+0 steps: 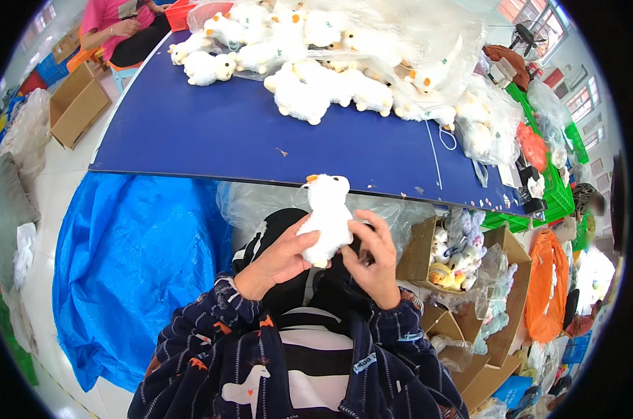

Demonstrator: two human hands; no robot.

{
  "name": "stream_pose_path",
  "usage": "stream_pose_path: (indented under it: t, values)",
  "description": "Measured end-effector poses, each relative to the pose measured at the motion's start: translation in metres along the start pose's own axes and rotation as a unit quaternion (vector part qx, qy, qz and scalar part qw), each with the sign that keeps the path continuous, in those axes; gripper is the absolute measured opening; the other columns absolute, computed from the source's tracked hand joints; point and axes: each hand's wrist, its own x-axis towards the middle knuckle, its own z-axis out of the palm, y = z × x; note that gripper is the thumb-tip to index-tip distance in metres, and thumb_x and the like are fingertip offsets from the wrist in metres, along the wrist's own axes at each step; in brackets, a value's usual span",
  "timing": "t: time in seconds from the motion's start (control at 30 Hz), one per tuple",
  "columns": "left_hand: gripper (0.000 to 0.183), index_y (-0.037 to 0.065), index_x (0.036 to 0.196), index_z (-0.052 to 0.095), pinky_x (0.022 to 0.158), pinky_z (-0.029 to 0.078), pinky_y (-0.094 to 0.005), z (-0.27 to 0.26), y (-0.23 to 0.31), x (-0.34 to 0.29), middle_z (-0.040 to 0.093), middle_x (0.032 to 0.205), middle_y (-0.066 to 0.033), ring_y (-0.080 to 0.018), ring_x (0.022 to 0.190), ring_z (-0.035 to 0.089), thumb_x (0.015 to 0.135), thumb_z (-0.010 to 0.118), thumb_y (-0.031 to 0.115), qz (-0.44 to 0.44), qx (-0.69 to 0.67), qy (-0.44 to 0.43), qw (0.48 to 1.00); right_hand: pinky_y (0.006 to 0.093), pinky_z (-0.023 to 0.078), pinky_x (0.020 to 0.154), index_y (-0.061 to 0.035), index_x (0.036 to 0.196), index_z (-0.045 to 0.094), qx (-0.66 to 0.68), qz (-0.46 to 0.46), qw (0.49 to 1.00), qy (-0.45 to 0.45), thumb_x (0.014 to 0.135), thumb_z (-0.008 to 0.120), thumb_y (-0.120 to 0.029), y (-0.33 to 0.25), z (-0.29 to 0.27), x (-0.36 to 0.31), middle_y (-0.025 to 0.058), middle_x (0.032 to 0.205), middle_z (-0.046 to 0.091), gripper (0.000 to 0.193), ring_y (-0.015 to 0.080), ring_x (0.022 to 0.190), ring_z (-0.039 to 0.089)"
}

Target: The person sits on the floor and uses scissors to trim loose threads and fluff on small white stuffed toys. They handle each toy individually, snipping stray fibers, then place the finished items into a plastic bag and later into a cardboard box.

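Observation:
A small white plush animal [328, 216] with orange ears and a dark eye is held upright over my lap. My left hand [283, 257] grips its lower body from the left, the thumb pressed across the front. On the toy's other side is my right hand [374, 258], its fingers bent and spread apart, the fingertips at or very near the plush. Whether they touch it or hold a fine thread is too small to tell. Several similar white plush toys [299, 94] lie heaped along the far side of the blue table [212, 136], some under clear plastic.
A blue tarp or bag [135, 272] bulges at left below the table. Cardboard boxes [418, 255] with plush toys stand at right, near an orange bag [545, 286] and green crates [557, 188]. Another person in pink [107, 24] sits at far left beside an opened carton [79, 105].

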Motion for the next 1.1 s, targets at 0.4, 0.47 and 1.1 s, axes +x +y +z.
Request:
stream_pose_path:
  t: [0.4,0.47,1.1]
  values:
    - [0.044,0.002,0.133,0.034,0.091,0.043,-0.0358,-0.005,0.008,-0.014,0.047,0.122,-0.0091,-0.0185,0.11,0.05,0.095,0.042,0.022,0.043,0.122,0.05,0.99,0.0189,0.036,0.048,-0.004,0.105,0.06,-0.014,-0.056,0.998,0.033,0.069,0.067,0.006,0.008,0.016,-0.01,0.0066,0.083,0.056,0.038,0.0081,0.057,0.047]
    - [0.042,0.001,0.129,0.038,0.088,0.045,-0.034,-0.002,0.009,-0.015,0.049,0.12,-0.0087,-0.0169,0.107,0.051,0.092,0.049,0.019,0.048,0.075,0.09,0.992,0.0187,0.037,0.048,-0.0047,0.105,0.061,-0.05,-0.092,0.995,0.005,0.069,0.067,0.005,0.013,0.02,-0.014,0.0068,0.083,0.056,0.037,0.0085,0.058,0.049]
    - [0.04,0.0,0.112,0.052,0.089,0.041,-0.0344,0.008,0.001,-0.025,0.054,0.11,-0.0128,-0.0243,0.103,0.052,0.074,0.064,0.009,0.145,0.5,0.096,0.848,0.018,0.038,0.056,0.0018,0.093,0.058,0.204,0.15,0.967,-0.005,0.087,0.06,-0.016,0.0,0.015,0.01,-0.0009,0.076,0.055,0.019,0.0027,0.064,0.046]
